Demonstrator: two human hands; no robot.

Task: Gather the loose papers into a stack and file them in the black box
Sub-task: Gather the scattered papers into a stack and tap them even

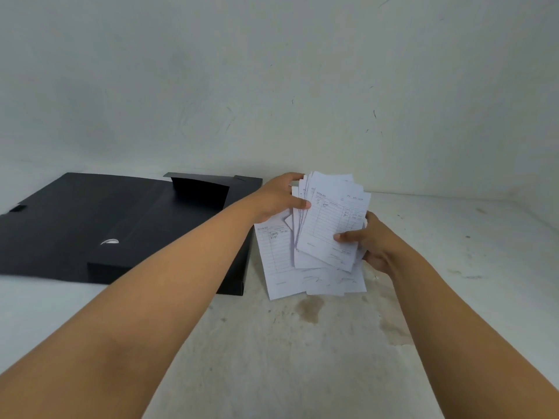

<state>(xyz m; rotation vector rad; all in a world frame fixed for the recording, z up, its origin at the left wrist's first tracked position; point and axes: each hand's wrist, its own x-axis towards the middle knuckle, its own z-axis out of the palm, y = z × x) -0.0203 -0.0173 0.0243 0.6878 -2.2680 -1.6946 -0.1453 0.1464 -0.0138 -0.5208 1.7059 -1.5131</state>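
A bundle of white lined papers [331, 219] with handwriting is held up off the floor, fanned and uneven. My left hand [279, 198] grips its upper left edge, thumb on the front sheet. My right hand [373, 241] holds the lower right edge, thumb across the front. Under the bundle, more loose papers [278, 261] lie flat on the surface. The black box [121, 225] lies open and flat to the left, its flaps raised at the back and front; my left forearm crosses over its right part.
A pale wall [272, 86] rises just behind the papers and box. The whitish surface [317, 343] has brown stains in front of the papers. Bare surface stretches to the right of my right hand.
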